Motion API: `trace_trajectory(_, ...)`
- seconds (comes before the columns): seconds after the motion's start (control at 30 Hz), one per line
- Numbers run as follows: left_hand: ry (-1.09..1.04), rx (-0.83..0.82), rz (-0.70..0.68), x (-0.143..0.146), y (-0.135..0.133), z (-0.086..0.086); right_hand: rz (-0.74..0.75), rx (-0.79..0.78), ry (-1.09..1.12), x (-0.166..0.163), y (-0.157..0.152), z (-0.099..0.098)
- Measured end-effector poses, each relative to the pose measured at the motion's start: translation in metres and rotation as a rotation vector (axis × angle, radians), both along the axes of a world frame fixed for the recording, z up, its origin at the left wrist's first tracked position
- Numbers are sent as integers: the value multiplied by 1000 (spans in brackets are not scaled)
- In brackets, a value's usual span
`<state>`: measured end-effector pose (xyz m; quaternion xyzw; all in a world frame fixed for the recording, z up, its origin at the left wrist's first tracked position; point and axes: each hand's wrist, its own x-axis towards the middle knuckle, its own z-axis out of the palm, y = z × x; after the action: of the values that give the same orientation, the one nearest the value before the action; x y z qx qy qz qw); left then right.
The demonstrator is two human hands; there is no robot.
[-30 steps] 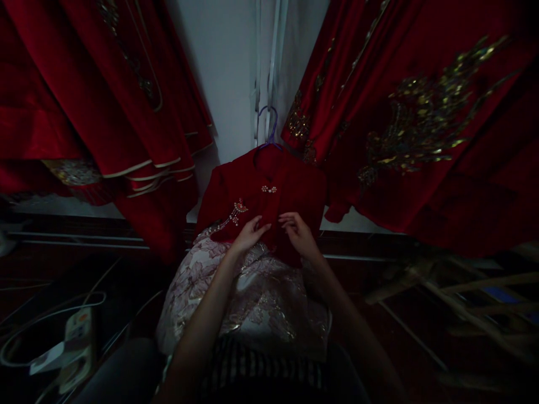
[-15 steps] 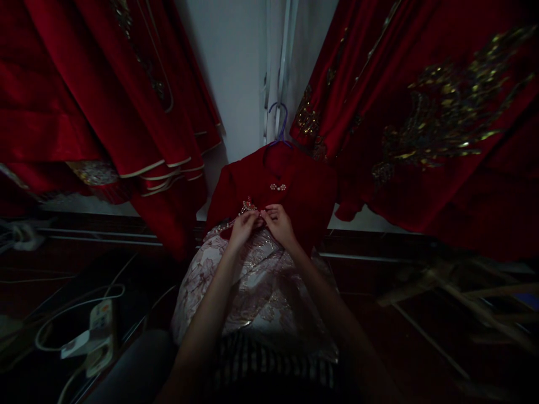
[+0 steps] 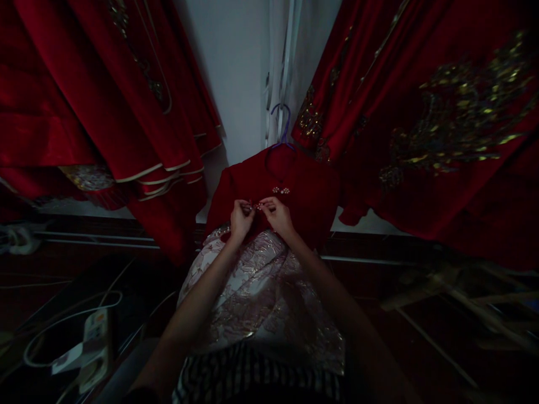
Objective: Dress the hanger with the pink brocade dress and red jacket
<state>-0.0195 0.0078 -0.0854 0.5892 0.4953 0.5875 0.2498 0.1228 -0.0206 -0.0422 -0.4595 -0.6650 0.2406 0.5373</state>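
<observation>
A red jacket (image 3: 311,185) hangs from a purple hanger (image 3: 286,126), a pearl-beaded clasp (image 3: 281,191) across its front below the neck. Lower on the front, my left hand (image 3: 241,220) pinches one side of a second small beaded clasp (image 3: 254,207). Its other side is between the fingertips of my right hand (image 3: 278,216). The two hands face each other, fingertips nearly touching. Whether the clasp's halves are joined, I cannot tell. Under my wrists lies a shiny white and pink patterned cloth (image 3: 248,280), with a beaded edge near my left wrist.
Red garments (image 3: 126,84) hang at the left; another red garment with gold sequins (image 3: 463,112) hangs at the right. A white power strip (image 3: 95,348) with cords lies at lower left. A wooden frame (image 3: 446,286) stands at lower right. The light is dim.
Both hands have moved slightly up, off the patterned cloth's top edge and onto the red front. The red beaded ornament beside my left hand is now largely covered. The view has shifted slightly.
</observation>
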Motion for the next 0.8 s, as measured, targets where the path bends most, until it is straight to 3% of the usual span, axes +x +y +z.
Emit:
trace_trajectory(0.4,-425,-181,-165,-3,5,10,-59,75,-146,-11,18,-11)
trace_trajectory(0.8,-164,-127,-171,-12,3,14,-79,122,-150,-13,21,-17)
